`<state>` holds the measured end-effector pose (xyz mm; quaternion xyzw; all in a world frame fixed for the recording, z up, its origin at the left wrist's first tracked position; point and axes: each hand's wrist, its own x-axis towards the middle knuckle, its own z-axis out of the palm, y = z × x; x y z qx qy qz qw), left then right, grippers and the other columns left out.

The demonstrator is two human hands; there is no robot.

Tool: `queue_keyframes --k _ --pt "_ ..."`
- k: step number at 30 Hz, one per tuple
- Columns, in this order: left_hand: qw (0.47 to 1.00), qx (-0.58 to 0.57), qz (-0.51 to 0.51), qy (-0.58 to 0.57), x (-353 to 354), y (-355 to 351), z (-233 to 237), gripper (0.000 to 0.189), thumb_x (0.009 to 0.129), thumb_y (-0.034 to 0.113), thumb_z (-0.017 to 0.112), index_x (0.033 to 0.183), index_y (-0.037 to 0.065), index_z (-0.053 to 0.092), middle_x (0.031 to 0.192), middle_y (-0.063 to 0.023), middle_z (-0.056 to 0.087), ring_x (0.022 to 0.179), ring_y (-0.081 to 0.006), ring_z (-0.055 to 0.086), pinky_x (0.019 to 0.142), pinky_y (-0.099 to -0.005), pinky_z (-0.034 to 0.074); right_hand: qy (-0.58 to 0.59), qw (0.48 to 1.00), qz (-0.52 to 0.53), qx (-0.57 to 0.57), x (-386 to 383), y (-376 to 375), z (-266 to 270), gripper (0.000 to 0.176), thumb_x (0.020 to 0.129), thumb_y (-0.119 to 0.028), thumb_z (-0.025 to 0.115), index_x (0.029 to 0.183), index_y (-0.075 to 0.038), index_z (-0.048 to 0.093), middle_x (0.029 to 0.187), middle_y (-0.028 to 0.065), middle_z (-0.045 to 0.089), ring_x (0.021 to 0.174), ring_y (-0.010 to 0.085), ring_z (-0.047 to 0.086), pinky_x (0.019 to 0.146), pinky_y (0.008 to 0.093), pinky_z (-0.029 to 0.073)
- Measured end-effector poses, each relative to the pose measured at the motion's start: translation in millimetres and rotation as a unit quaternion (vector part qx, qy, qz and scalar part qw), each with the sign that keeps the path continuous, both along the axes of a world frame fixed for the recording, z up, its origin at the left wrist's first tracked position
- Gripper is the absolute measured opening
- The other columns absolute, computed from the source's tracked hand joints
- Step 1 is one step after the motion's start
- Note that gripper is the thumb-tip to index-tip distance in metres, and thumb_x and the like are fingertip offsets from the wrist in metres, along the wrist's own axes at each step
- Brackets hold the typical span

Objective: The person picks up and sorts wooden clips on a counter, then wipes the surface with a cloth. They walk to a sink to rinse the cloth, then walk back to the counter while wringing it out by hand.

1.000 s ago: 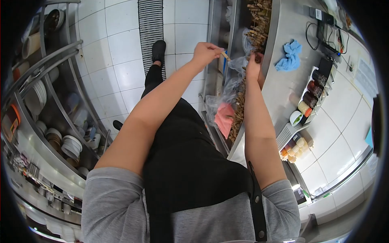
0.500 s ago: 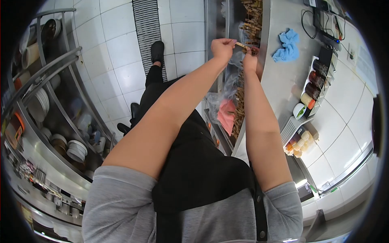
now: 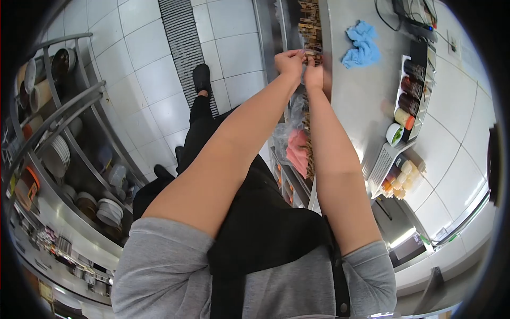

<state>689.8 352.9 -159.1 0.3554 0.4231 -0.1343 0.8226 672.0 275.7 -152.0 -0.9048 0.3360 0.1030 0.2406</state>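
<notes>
Skewer: a thin wooden skewer (image 3: 306, 60), mostly hidden, is held at the front edge of the steel desk (image 3: 350, 101), between the fingertips of both hands.
Left hand: the left hand (image 3: 289, 59) has its fingers pinched closed on the skewer. Half a second ago it held the stick out clear of the other hand.
Right hand: the right hand (image 3: 314, 75) has curled fingers, with the tips now against the left hand's. They were slightly apart before. Whether it grips the skewer cannot be told.
Around them: a row of skewers (image 3: 308, 24) lines the desk edge just beyond the hands, and a clear plastic bag (image 3: 287, 127) hangs below the wrists.
Farther out: a blue cloth (image 3: 360, 45) and sauce bottles (image 3: 410, 87) sit on the desk, both lower in the view than before.
</notes>
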Motion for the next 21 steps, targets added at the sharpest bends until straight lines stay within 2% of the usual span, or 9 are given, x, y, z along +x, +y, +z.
queue_keyframes --k 4,8,9,10,13,15,17,18,21 --pt "0.986 0.01 -0.165 -0.023 -1.6 -1.9 -2.0 0.023 0.084 0.011 0.076 0.097 -0.006 0.069 0.086 -0.0116 0.069 0.072 -0.0177 0.064 0.065 -0.0287 0.054 -0.016 0.991 0.083 0.103 -14.8 19.3 39.2 0.05 0.1 -0.039 0.038 0.108 0.004 0.063 0.105 0.0252 0.068 0.097 0.04 0.066 0.084 0.0488 0.05" --pt "0.953 0.019 -0.279 -0.113 -14.9 25.0 -46.8 0.042 0.092 0.025 0.063 0.124 0.0 0.058 0.112 -0.0105 0.065 0.094 -0.0195 0.062 0.077 -0.0359 0.053 -0.18 0.956 0.233 0.006 -85.8 43.0 60.1 0.047 0.094 -0.02 0.05 0.135 0.002 0.045 0.142 0.0288 0.04 0.134 0.0433 0.038 0.108 0.0548 0.031" --pt "0.933 0.04 -0.347 -0.083 -19.6 52.5 -10.5 0.042 0.093 0.023 0.06 0.129 0.003 0.056 0.122 -0.0107 0.061 0.106 -0.0202 0.059 0.087 -0.0351 0.05 -0.211 0.922 0.321 0.04 -119.8 51.9 90.7 0.056 0.089 -0.015 0.059 0.14 0.0 0.04 0.151 0.0273 0.029 0.14 0.0451 0.028 0.112 0.0563 0.026" --pt "0.944 0.034 -0.318 -0.077 -35.3 70.1 -11.2 0.042 0.094 0.027 0.061 0.13 0.005 0.056 0.124 -0.0104 0.06 0.11 -0.0198 0.056 0.091 -0.0328 0.047 -0.181 0.903 0.378 0.094 -147.9 51.0 120.3 0.079 0.08 -0.01 0.07 0.149 -0.006 0.031 0.157 0.0243 0.017 0.147 0.0401 0.014 0.117 0.0537 0.016" --pt "0.955 0.02 -0.296 0.004 -91.8 127.3 -35.7 0.04 0.094 0.032 0.063 0.122 0.005 0.057 0.112 -0.0063 0.062 0.096 -0.0128 0.057 0.081 -0.0262 0.047 -0.227 0.875 0.427 0.0 -242.6 9.6 175.4 0.074 0.08 -0.01 0.071 0.146 -0.014 0.038 0.154 0.0211 0.026 0.144 0.0402 0.021 0.116 0.0539 0.018" --pt "0.944 0.042 -0.322 0.063 -138.0 161.0 -61.2 0.04 0.094 0.039 0.063 0.116 0.007 0.06 0.101 -0.0038 0.065 0.084 -0.0103 0.057 0.073 -0.023 0.046 -0.156 0.954 0.248 -0.068 -308.7 -44.4 181.0 0.065 0.077 -0.009 0.072 0.137 -0.01 0.049 0.15 0.0195 0.034 0.137 0.0417 0.031 0.115 0.0535 0.019" --pt "0.924 0.066 -0.364 0.096 -179.0 179.8 -58.2 0.039 0.094 0.04 0.062 0.114 0.007 0.062 0.097 -0.0026 0.066 0.079 -0.0091 0.057 0.069 -0.0211 0.045 -0.184 0.964 0.002 -0.189 -373.4 -112.7 168.8 0.059 0.083 -0.011 0.067 0.138 -0.006 0.047 0.148 0.0198 0.036 0.139 0.0388 0.028 0.114 0.0525 0.02" --pt "0.917 0.07 -0.378 0.108 -195.3 180.9 -50.3 0.039 0.095 0.04 0.062 0.113 0.007 0.062 0.096 -0.0024 0.066 0.079 -0.0088 0.058 0.068 -0.0211 0.045 -0.158 0.946 -0.067 -0.276 -410.4 -155.4 162.5 0.058 0.084 -0.009 0.065 0.138 -0.005 0.045 0.147 0.0202 0.038 0.138 0.0402 0.029 0.114 0.0516 0.022" --pt "0.898 0.079 -0.415 0.125 -226.4 173.5 -35.4 0.038 0.095 0.04 0.061 0.112 0.006 0.063 0.095 -0.0021 0.066 0.079 -0.0081 0.058 0.067 -0.0212 0.045 -0.122 0.942 -0.137 -0.281 -504.8 -253.1 165.6 0.056 0.084 -0.005 0.062 0.138 -0.004 0.045 0.143 0.0203 0.042 0.135 0.0386 0.036 0.112 0.0475 0.028"
